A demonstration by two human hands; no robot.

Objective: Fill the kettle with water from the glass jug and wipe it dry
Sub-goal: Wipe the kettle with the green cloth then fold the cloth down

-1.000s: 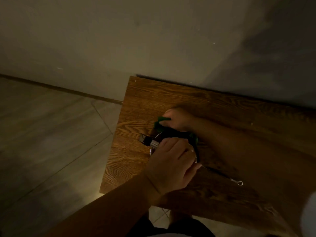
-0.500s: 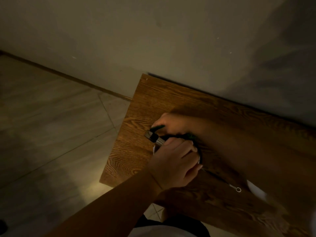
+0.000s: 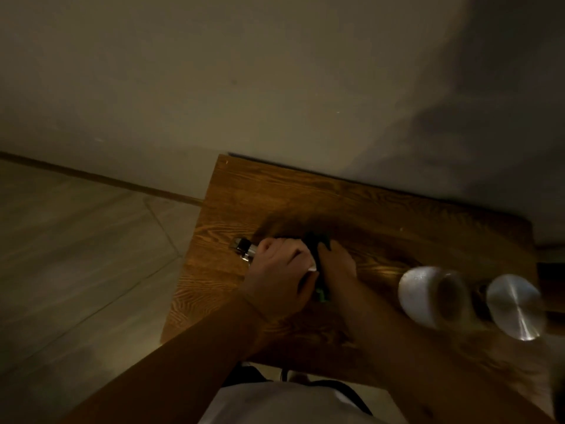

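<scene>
Your left hand (image 3: 281,270) clamps the kettle (image 3: 244,250) near the table's (image 3: 244,194) left edge; right hand (image 3: 336,261) presses a dark green cloth (image 3: 316,243) on it. Wiping step, likely. Next: work the cloth round the sides you haven't covered.

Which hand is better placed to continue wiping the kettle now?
Right hand: it already presses the green cloth on the kettle, while the left hand grips and steadies it.
</scene>
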